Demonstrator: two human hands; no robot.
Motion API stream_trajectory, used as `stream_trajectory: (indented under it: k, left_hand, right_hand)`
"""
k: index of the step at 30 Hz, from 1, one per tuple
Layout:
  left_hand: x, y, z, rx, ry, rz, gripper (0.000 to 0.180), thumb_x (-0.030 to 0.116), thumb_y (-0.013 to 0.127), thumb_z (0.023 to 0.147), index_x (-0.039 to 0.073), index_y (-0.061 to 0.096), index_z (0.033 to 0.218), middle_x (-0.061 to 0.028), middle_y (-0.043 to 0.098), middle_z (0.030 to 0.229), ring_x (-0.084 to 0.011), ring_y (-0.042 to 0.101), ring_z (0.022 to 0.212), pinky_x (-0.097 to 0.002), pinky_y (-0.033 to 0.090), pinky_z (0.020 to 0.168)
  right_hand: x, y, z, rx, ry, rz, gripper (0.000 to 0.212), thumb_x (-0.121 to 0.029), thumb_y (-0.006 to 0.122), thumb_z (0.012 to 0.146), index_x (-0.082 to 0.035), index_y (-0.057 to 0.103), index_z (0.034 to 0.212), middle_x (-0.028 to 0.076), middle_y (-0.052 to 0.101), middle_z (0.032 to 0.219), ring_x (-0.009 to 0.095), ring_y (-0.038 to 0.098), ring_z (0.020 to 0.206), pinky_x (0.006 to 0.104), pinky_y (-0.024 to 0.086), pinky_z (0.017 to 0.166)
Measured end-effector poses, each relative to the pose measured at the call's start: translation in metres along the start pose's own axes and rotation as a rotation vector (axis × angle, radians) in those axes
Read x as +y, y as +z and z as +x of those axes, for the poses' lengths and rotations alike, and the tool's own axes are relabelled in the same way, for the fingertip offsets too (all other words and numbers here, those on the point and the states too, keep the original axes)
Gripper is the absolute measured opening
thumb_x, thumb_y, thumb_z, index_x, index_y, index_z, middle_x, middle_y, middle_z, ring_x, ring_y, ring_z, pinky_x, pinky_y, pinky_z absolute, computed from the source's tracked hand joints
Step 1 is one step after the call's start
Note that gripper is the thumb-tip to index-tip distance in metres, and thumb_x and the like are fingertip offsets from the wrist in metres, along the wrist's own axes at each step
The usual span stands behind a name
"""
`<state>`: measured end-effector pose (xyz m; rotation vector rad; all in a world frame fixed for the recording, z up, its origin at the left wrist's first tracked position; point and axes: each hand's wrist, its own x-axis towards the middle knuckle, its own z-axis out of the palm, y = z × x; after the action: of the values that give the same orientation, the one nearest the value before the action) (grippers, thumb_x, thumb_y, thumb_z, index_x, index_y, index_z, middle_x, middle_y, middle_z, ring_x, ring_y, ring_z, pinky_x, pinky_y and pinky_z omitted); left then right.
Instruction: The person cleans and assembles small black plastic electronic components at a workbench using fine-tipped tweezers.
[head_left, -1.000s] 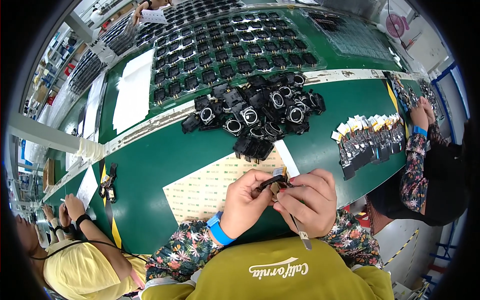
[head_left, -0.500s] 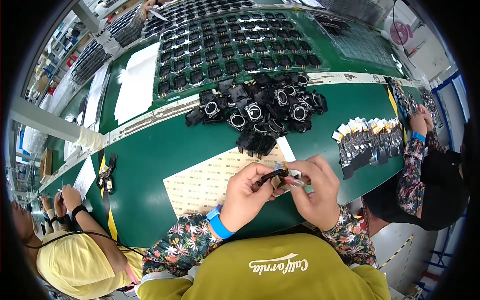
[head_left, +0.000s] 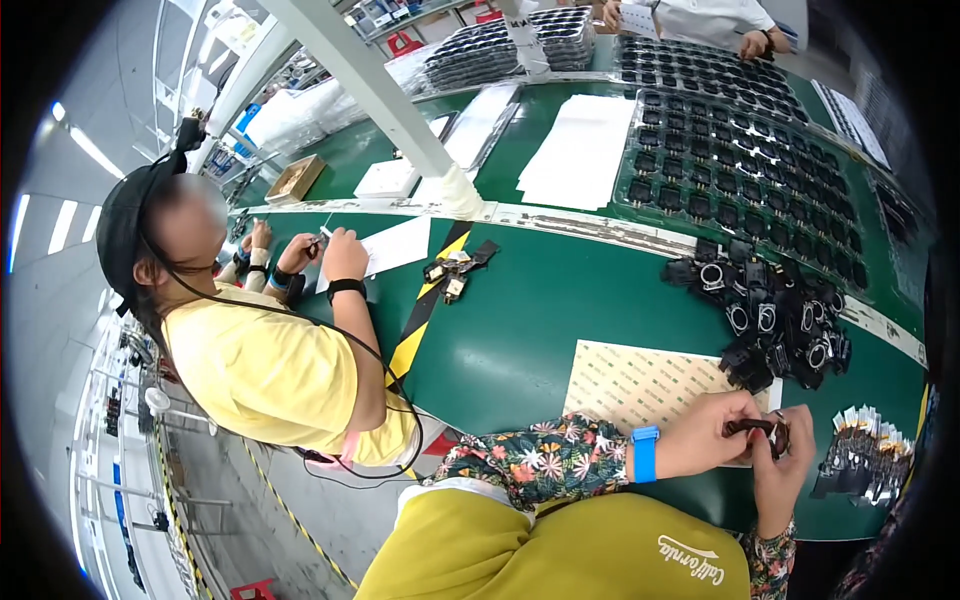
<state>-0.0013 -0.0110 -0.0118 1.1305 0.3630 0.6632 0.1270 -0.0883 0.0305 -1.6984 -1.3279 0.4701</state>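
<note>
A small black part with a rounded frame is held between my hands above the lower right of the cream adhesive sheet. My left hand is closed, pinching one end of it with thumb and fingertips. Closed around the other end is my right hand, whose fingers partly cover the part. Beyond them lies a heap of black housings, some bearing silver-white rings. To the right of my right hand are rows of flat cables with white tabs and dark ends.
A clear tray of black parts stands past the white ledge. White sheets lie beside it. On the left, a co-worker in yellow works beyond the striped tape, near a few loose parts. Another person's hand reaches in at the back.
My view has swung left, bringing the yellow-clad co-worker more fully into sight and shifting my hands rightward in the picture. Both hands still hold the small black part, which is now turned differently.
</note>
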Motion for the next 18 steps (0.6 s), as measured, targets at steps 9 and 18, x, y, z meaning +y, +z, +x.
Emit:
stream_trajectory:
  k: [9,18]
  left_hand:
    - [0.012,-0.007,0.011,-0.018,-0.038,0.201,0.016,-0.006,0.056,0.082,-0.001,0.053,0.096,-0.0037,0.06,0.09,-0.0061,0.056,0.08,-0.0208,0.046,0.07]
    - [0.036,-0.016,0.01,-0.048,-0.071,0.065,0.021,-0.009,0.053,0.079,0.001,0.053,0.097,-0.0008,0.059,0.085,-0.004,0.055,0.083,-0.0198,0.044,0.067]
  right_hand:
    - [0.005,0.003,0.006,0.006,-0.065,-0.038,0.019,0.007,0.055,0.07,0.003,0.053,0.088,0.01,0.048,0.081,0.02,0.048,0.077,0.0278,0.037,0.068]
    - [0.048,-0.021,-0.006,0.064,0.044,0.229,0.025,0.0,0.058,0.075,0.0,0.06,0.101,0.012,0.056,0.093,0.018,0.052,0.077,0.024,0.04,0.067]
